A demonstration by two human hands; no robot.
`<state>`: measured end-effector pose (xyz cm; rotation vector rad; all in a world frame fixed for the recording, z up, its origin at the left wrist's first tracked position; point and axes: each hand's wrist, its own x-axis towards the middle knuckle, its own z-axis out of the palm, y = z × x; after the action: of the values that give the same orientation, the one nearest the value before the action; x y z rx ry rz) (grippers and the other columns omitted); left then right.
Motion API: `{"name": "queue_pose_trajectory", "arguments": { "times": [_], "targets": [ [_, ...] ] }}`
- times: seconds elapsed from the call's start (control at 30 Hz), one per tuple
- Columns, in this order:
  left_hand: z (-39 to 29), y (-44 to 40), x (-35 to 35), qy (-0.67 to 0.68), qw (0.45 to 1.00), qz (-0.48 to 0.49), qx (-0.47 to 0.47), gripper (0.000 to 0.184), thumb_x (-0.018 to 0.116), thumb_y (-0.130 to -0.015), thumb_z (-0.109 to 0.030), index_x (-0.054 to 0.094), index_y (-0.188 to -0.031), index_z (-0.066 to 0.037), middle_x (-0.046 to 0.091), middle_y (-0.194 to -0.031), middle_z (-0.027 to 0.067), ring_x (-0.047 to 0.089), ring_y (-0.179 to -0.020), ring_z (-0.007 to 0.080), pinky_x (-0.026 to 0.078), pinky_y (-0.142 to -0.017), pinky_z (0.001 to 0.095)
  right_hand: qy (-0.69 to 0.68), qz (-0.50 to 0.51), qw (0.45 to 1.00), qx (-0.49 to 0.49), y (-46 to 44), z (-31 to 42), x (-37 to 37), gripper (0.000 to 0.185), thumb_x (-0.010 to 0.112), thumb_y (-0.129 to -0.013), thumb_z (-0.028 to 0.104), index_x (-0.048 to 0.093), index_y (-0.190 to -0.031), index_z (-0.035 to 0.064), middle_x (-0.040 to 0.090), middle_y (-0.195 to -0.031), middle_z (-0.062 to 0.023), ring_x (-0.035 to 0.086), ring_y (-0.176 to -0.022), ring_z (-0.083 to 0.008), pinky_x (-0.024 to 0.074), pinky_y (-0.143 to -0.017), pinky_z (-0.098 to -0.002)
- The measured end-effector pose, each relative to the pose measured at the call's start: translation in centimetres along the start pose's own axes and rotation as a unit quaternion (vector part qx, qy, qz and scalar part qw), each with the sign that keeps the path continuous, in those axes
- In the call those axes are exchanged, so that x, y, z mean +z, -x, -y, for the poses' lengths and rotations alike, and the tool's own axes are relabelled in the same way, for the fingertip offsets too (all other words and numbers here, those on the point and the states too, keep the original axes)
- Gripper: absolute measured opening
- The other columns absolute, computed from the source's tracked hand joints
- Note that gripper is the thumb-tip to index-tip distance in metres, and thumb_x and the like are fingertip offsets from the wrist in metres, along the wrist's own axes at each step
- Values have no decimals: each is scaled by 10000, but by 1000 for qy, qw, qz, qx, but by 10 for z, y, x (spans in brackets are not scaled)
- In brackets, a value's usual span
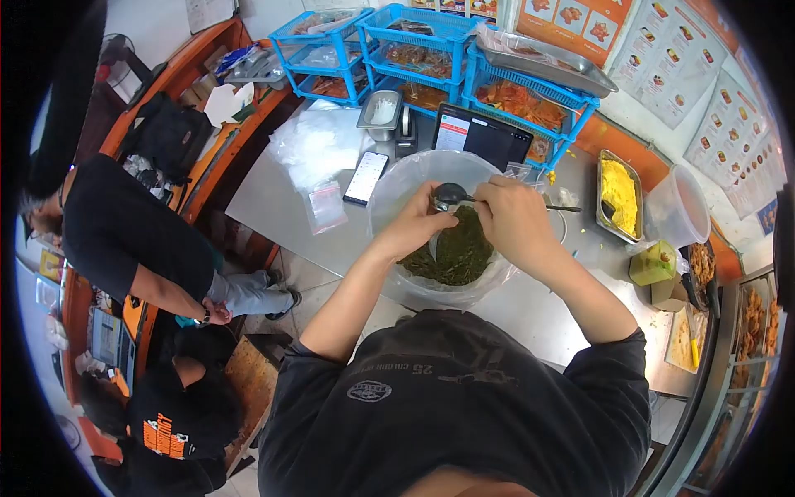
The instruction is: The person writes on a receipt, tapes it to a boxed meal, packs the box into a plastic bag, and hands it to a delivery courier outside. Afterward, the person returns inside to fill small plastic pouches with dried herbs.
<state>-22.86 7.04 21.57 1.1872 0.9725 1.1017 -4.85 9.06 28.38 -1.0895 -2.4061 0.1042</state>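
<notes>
A large translucent tub stands in front of me, with dark green chopped herb-like stuff at its bottom. My right hand is closed on the handle of a black spoon, whose bowl points left over the tub. Just beside the spoon's bowl, the fingers of my left hand are pinched on what looks like a small clear plastic bag. Its edges are hard to make out against the tub. Both hands are above the green stuff.
Behind the tub are a tablet, a phone, a metal container and blue racks. Clear bags lie at left. To the right sit a tray of yellow food and a clear bucket. People are at left.
</notes>
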Motion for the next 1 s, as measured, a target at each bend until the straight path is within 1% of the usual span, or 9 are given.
{"name": "queue_pose_trajectory", "arguments": {
  "times": [0.2,0.3,0.4,0.53,0.63,0.73,0.83,0.93,1.0],
  "targets": [
    [6,9,-12,-96,995,-21,20,487,615,-777,-31,384,-1206,-20,489,-1064,96,508,-957,160,432,-811,283,-132,19,989,57,-2,-18,1,131,622,-749,78,664,-851,8,637,-765,-153,614,-722,-332,490,-671,-387],
    [5,17,-11,-180,980,-61,54,506,616,-788,-54,342,-1210,-3,452,-1080,139,492,-1005,209,430,-841,323,-74,127,982,119,-1,-25,4,149,637,-742,109,689,-860,33,648,-798,-153,612,-767,-335,490,-712,-407],
    [5,21,0,-266,946,-116,142,557,641,-777,-71,313,-1220,7,428,-1095,178,478,-1029,272,413,-873,370,-113,-27,993,-37,0,-18,16,141,649,-735,108,695,-858,54,623,-831,-157,577,-830,-336,464,-771,-386],
    [7,21,16,-297,923,-143,197,643,684,-738,-70,286,-1235,21,394,-1141,226,436,-1081,376,377,-923,428,-242,-14,968,-65,2,7,25,132,632,-733,54,669,-857,28,586,-806,-132,555,-837,-324,446,-745,-394],
    [4,22,17,-361,856,-189,320,730,708,-717,-74,293,-1314,-7,340,-1276,251,349,-1204,444,333,-992,453,-203,-58,975,-73,5,3,38,115,622,-728,25,659,-837,19,588,-808,-129,559,-797,-318,458,-708,-392],
    [-20,36,13,-578,742,-142,308,776,726,-721,-116,319,-1380,-60,236,-1405,255,223,-1302,478,273,-1054,464,-154,-72,981,-94,11,2,40,86,617,-723,10,652,-801,16,587,-798,-127,564,-771,-313,465,-673,-385],
    [-20,42,7,-619,742,-119,227,796,733,-724,-154,331,-1410,-115,162,-1453,254,157,-1354,435,211,-1096,447,-145,-64,983,-89,14,0,39,107,627,-734,-22,666,-831,2,615,-815,-133,584,-768,-304,474,-677,-363],
    [-18,38,3,-403,857,-191,256,564,687,-794,-120,461,-1304,-44,412,-1334,238,420,-1250,329,356,-1016,389,-201,-104,970,-86,15,-2,37,92,629,-731,-12,653,-815,17,618,-783,-130,584,-753,-317,478,-664,-364],
    [-7,34,-10,-154,966,-121,170,367,642,-837,-75,539,-1182,-5,560,-1147,182,553,-1066,239,437,-903,322,-261,-97,958,-63,16,0,30,83,635,-753,-16,647,-832,6,633,-779,-118,604,-728,-267,479,-655,-329]
  ]
}}
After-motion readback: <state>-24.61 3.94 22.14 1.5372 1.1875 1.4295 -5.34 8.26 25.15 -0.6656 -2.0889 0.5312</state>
